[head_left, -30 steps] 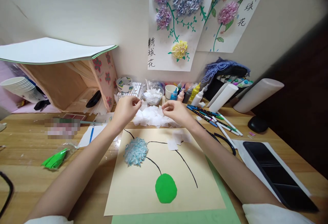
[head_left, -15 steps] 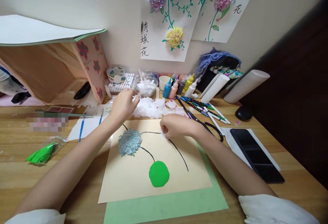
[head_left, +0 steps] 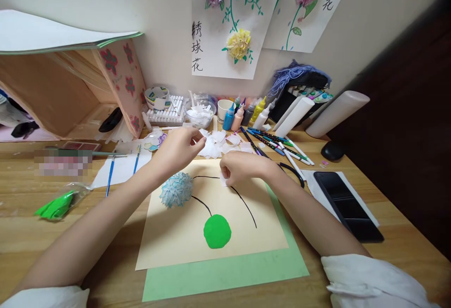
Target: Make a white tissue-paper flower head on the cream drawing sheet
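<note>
My right hand [head_left: 243, 167] is closed in a pinch on a small white paper square [head_left: 223, 180], over the upper part of the cream sheet [head_left: 169, 244]. My left hand [head_left: 182, 147] hovers between that sheet and a pile of white paper squares [head_left: 213, 144]. Its fingers are curled in; I cannot make out anything between them. A fluffy blue-and-white paper flower [head_left: 176, 189] sits on the sheet below my left wrist. Thin black curved lines [head_left: 202, 202] are drawn there, one reaching a bright green flat disc [head_left: 217, 232].
Green paper [head_left: 225, 277] lies beneath the cream sheet. Behind stand a bowl of white strips [head_left: 200, 114] and paint bottles [head_left: 229, 119]. Markers [head_left: 271, 142] and black-handled scissors [head_left: 294, 172] lie to the right, near a black folding case [head_left: 347, 207]. Brushes [head_left: 110, 176] lie left.
My left hand has moved right and slightly nearer, from the paper pile toward my right hand. My right hand stays in place with its paper square. The view has tilted slightly down.
</note>
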`<state>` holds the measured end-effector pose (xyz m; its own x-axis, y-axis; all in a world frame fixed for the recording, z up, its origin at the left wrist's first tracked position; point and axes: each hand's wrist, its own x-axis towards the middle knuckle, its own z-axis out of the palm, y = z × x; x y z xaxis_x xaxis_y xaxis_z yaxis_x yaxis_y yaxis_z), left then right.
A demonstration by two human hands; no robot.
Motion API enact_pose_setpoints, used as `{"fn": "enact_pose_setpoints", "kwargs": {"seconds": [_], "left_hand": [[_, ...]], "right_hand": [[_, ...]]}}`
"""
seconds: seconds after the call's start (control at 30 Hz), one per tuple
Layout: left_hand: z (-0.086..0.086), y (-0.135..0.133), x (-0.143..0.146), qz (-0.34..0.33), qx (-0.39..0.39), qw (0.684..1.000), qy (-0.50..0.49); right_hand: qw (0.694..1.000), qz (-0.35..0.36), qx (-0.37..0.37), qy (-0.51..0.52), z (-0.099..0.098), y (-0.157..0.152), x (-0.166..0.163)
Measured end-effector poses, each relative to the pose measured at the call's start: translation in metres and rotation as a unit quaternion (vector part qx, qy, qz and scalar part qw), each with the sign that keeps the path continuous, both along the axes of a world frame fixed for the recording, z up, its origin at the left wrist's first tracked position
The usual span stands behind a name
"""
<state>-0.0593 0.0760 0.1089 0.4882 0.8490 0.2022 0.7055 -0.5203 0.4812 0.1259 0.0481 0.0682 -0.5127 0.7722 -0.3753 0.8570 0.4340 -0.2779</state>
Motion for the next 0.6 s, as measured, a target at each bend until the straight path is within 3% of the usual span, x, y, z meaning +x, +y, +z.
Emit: {"fn": "enact_pose_setpoints", "kwargs": {"seconds": [0.37,0.5,0.6], "left_hand": [[0.001,0.0,0.0,-0.002,0.008,1.0,0.001],[0.002,-0.005,0.0,-0.015,-0.014,0.999,0.033],[0.004,-0.013,-0.001,-0.056,-0.034,0.998,0.023]], "right_hand": [[1.0,0.001,-0.001,0.024,-0.005,0.003,0.001],[0.991,-0.014,0.04,0.129,0.009,0.006,0.006],[0.966,-0.059,0.059,0.246,0.024,0.006,0.01]]}}
